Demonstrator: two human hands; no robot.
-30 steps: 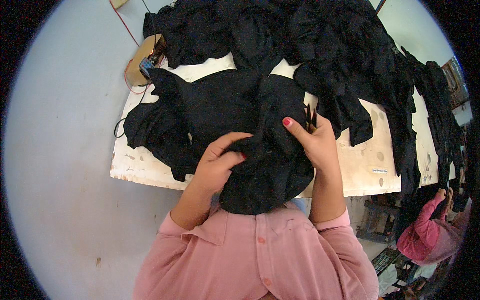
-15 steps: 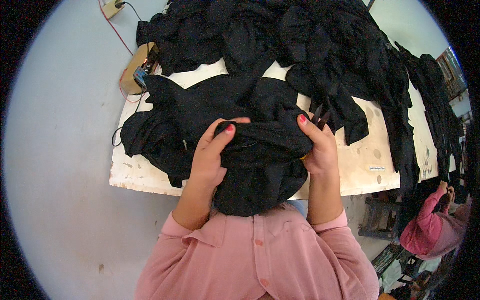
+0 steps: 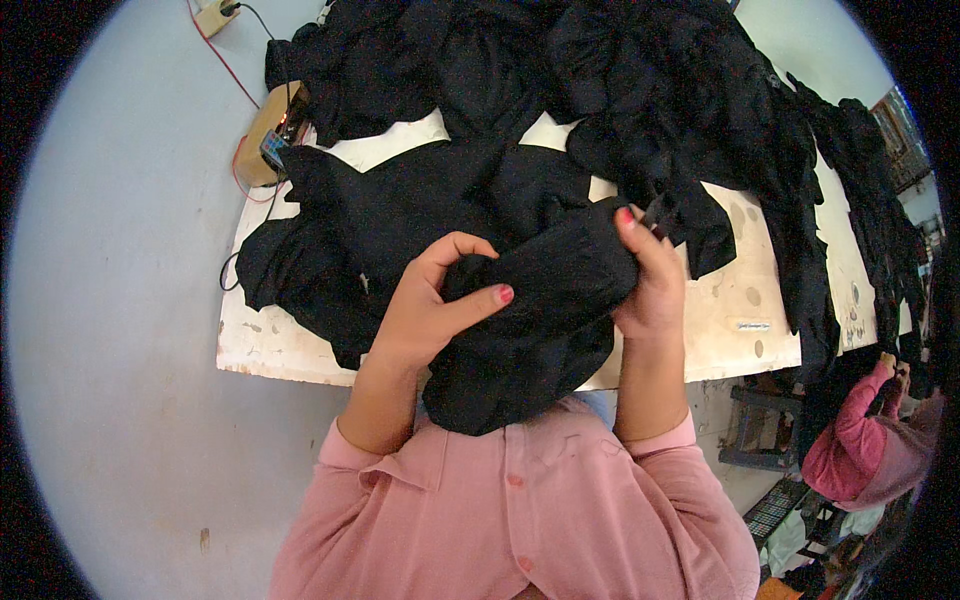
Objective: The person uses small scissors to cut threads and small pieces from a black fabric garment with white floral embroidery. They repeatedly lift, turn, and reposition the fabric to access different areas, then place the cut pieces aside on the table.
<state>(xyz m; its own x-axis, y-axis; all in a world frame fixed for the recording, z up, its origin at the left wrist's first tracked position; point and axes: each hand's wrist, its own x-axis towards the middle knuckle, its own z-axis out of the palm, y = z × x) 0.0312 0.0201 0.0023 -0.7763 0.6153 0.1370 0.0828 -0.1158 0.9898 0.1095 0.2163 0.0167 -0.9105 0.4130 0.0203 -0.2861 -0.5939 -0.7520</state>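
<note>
Gathered between my two hands is a black garment, its lower part hanging past the table's front edge before my chest. My left hand grips its left side, thumb on top and fingers curled over the cloth. At the upper right corner my right hand pinches the fabric under its thumb. Dark pointed blades, like thread snips, stick out beyond that hand; their handles are hidden and the tips are blurred. More black cloth lies on the table just beyond the held piece.
A pale, worn wooden table carries a large heap of black garments at the back and right. A tan electrical box with wires stands at the left edge. Another person in a pink sleeve works at the right.
My left thumb has slid rightward over the cloth, and the left fingers have lifted. The right hand has risen slightly, tilting the garment's top edge up toward the right.
</note>
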